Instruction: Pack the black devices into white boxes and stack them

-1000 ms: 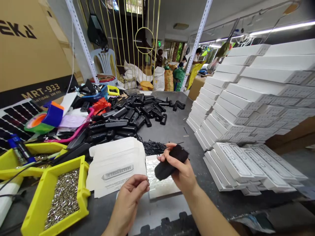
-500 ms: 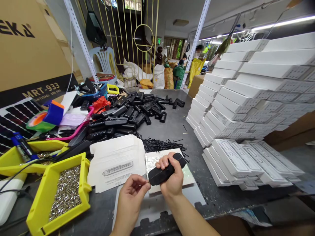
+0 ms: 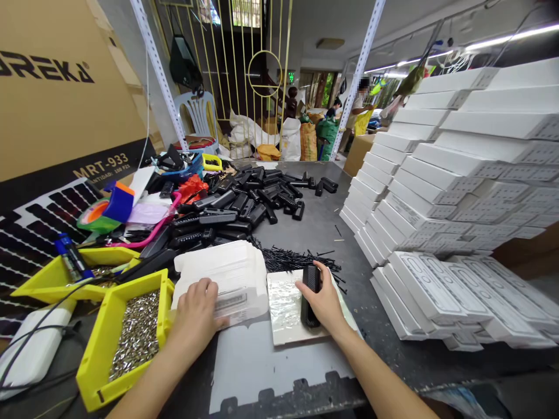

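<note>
My right hand (image 3: 326, 302) grips a black, textured, elongated plastic casing (image 3: 310, 294) by its sides, thumb on the left and fingers on the right. Beneath the casing is a white board with a shiny film (image 3: 283, 299), lying on a pale grey mat (image 3: 248, 364). To the left, a stack of white printed sheets (image 3: 242, 265) has my left hand (image 3: 194, 308) resting over its near left part. Its fingers are stretched forward and the thumb is spread. A printed drawing on the top sheet is partly visible beside the thumb.
Thin black strips (image 3: 292, 259) lie behind the board. Many black casings (image 3: 244, 203) are heaped farther back. A yellow bin (image 3: 98, 349) of small metal parts stands left. White boxes (image 3: 419, 198) are stacked high on the right. A person (image 3: 360, 105) is in the background.
The black casing was held tilted in both hands; now it stands over the board in my right hand alone. My left hand has moved left onto the sheets. The view has shifted slightly.
</note>
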The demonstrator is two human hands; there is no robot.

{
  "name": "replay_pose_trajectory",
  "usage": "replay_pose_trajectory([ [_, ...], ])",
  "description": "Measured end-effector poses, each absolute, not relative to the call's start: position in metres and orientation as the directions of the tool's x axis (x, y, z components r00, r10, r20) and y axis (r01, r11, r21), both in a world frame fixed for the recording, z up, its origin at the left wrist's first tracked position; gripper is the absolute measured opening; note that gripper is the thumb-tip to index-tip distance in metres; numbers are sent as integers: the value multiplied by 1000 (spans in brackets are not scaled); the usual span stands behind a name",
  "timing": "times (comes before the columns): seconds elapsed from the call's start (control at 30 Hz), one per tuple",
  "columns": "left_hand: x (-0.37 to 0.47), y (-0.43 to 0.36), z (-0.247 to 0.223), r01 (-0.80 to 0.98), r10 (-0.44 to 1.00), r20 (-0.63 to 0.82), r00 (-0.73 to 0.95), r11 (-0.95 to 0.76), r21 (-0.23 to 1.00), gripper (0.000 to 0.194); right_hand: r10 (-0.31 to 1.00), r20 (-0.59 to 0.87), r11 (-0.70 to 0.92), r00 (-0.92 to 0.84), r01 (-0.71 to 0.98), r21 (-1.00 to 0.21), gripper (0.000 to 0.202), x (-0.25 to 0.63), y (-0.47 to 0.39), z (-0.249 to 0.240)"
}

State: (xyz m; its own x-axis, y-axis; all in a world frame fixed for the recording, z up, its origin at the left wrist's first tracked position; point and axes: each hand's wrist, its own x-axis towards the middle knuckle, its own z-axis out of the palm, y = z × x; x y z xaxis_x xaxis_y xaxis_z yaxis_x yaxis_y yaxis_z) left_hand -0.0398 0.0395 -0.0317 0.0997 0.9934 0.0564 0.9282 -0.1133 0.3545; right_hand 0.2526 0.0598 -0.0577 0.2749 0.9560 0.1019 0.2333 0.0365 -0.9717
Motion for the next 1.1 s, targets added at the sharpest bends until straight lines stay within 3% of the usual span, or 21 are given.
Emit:
replay_pose_trajectory([
  [0.03, -38, 39, -21, 914, 989, 34, 142, -144, 380, 18, 938, 193, 84, 287, 351, -933, 67, 254, 57, -55],
  [0.1, -33, 35, 2, 839, 968, -19, 248, -205, 505, 4, 899, 388, 253, 205, 480, -840, 54, 251, 47, -43],
  [0.17, -23, 25, 21, 671, 943, -75, 325, -174, 721, 10, 847, 531, 466, 13, 461, -755, 38, 238, 34, -27],
  [0.23, -8, 13, 30, 451, 931, -107, 349, -67, 890, 19, 757, 629, 637, -176, 410, -653, 42, 219, 23, -11],
  [0.33, 9, -2, 25, 251, 937, -123, 327, 39, 967, 26, 656, 713, 730, -249, 448, -516, 45, 199, 15, 3],
  [0.4, 12, -10, 15, 152, 903, -152, 403, 97, 984, 37, 666, 684, 729, -296, 454, -513, 23, 199, 11, 8],
  [0.47, 8, -14, 7, 175, 870, -203, 449, 137, 975, 65, 702, 564, 712, -435, 413, -568, 6, 206, 6, 12],
  [0.57, -1, -18, 5, 370, 923, -240, 301, 119, 921, 92, 732, 379, 629, -567, 347, -696, 14, 219, -1, 16],
  [0.63, -3, -18, 8, 421, 952, -189, 239, 74, 904, 102, 797, 365, 528, -480, 262, -808, 16, 221, -1, 14],
  [0.7, -2, -16, 12, 418, 963, -95, 253, -20, 908, 95, 896, 332, 362, -293, 50, -931, 14, 218, 2, 5],
  [0.73, 0, -15, 13, 422, 957, -53, 285, -75, 904, 80, 935, 265, 252, -236, -85, -964, 15, 215, 4, 0],
  [0.8, 7, -15, 15, 424, 930, -8, 368, -160, 891, 47, 955, 113, 37, -274, -270, -962, 30, 208, 9, -10],
  [0.83, 11, -15, 15, 422, 916, -9, 400, -176, 890, 41, 942, 86, -14, -325, -293, -956, 37, 206, 10, -13],
  [0.87, 16, -15, 15, 423, 919, -18, 395, -164, 891, 47, 923, 107, -4, -369, -286, -958, 41, 204, 10, -16],
  [1.0, 38, -17, 16, 430, 987, -65, 149, -5, 903, 102, 831, 382, 306, -403, -242, -921, 43, 201, 6, -13],
  [1.1, 49, -18, 20, 410, 987, -119, 103, 67, 910, 101, 864, 299, 228, -405, -216, -949, 31, 198, 0, -7],
])
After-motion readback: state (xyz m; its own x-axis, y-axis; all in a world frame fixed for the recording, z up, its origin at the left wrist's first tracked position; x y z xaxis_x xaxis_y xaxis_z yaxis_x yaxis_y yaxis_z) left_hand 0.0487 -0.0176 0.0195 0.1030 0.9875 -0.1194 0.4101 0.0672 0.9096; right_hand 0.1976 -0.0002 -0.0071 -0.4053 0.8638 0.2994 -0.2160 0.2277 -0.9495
